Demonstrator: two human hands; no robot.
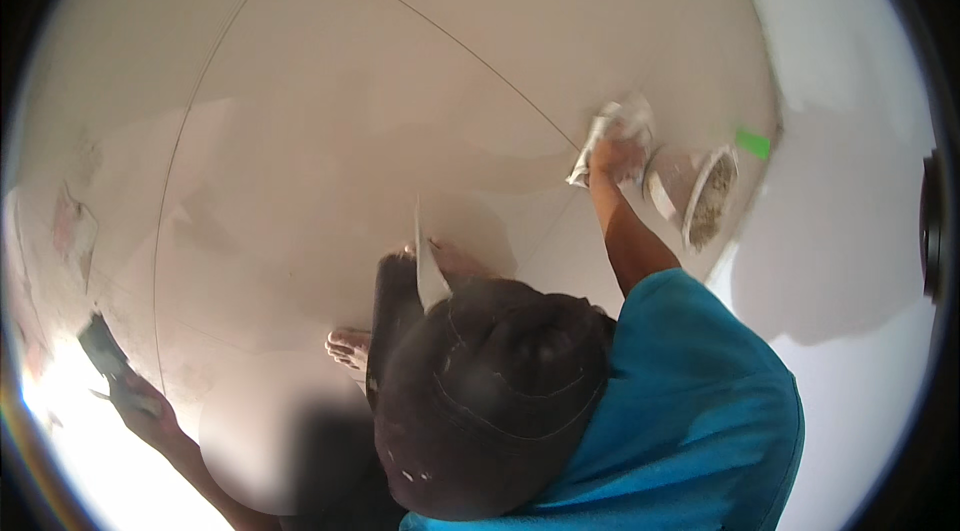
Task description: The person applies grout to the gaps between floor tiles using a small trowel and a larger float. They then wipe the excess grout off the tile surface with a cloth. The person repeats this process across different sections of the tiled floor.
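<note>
Beside the bucket (672, 183), white material (603, 129) around the right hand's fingers (627, 153)

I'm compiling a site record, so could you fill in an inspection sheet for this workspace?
Surface: pale floor crossed by thin dark lines, with smudges at far left.
Job's things: crumpled white cloth or bag, blurred; white bucket beside it, greyish-brown material showing in its mouth; dark flat tool at lower left.
Clutter: green strip near the wall's foot.
Hands: left hand grips the flat tool; right hand is on the white item, fingers too blurred to judge.
Cables: nothing seen.
Surroundings: white wall at right, partly shadowed; strong glare at lower left.
</note>
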